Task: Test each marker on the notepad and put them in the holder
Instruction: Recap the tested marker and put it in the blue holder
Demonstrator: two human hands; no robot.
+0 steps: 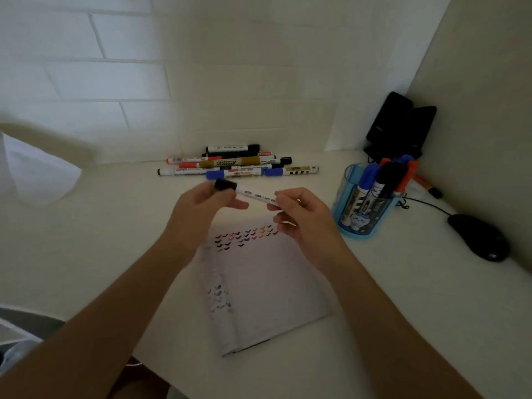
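A white marker with a black cap (253, 194) is held level above the notepad (267, 286). My left hand (201, 210) pinches its black cap end, and my right hand (305, 216) grips the other end of the barrel. The notepad lies on the desk below, with rows of small coloured check marks near its top. A blue see-through holder (365, 220) stands to the right with several markers upright in it. A pile of several loose markers (239, 164) lies at the back against the wall.
A black computer mouse (479, 236) with its cable lies at the far right. Black objects (403, 125) stand in the back right corner beside an orange marker (426, 184) on the desk. Something white (34, 171) sits at the left. The desk's front edge runs bottom left.
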